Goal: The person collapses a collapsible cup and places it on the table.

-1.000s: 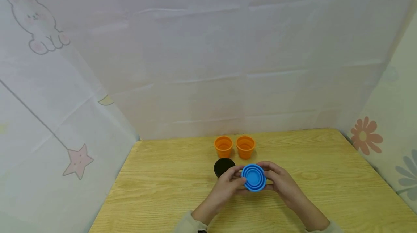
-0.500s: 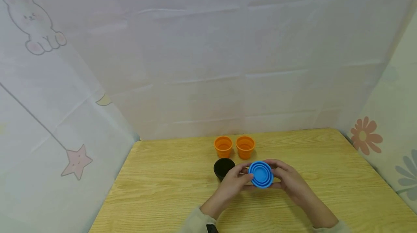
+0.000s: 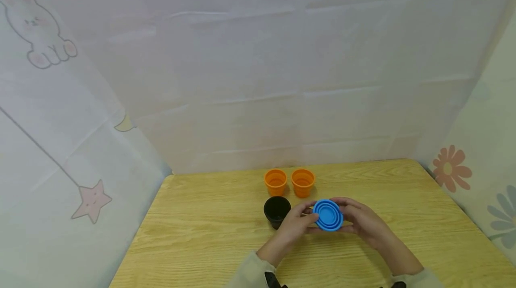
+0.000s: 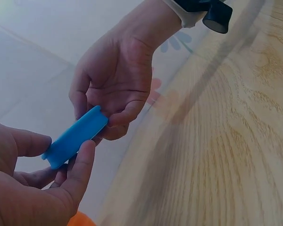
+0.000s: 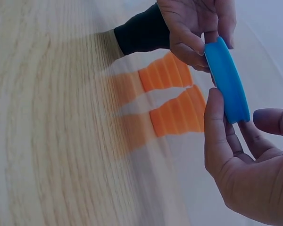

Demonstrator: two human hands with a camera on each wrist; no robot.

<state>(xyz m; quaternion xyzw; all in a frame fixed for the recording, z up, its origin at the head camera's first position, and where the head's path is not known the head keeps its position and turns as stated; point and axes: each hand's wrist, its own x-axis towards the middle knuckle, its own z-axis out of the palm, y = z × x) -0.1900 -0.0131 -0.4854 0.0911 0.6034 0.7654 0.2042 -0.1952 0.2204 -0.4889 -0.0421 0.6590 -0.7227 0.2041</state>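
Note:
A blue collapsible cup point(image 3: 328, 215), folded flat into a disc of concentric rings, is held above the table between both hands. On its left edge the thumb and fingers of my left hand point(image 3: 293, 226) pinch the rim. My right hand point(image 3: 367, 224) grips the opposite edge the same way. From the side, in the left wrist view, the folded cup point(image 4: 75, 136) looks like a thin grooved disc. Just left of and behind my left hand stands a black cup point(image 3: 277, 211), upright on the table and partly covered by that hand.
Two orange collapsible cups, a left one point(image 3: 276, 182) and a right one point(image 3: 303, 183), stand expanded and upright near the back edge of the wooden table point(image 3: 193, 225). A pale cloth wall point(image 3: 298, 77) rises behind the table, with printed cloth on both sides.
Both hands have moved to the right and slightly away with the folded blue cup. More of the black cup now shows. The orange cups stay in place.

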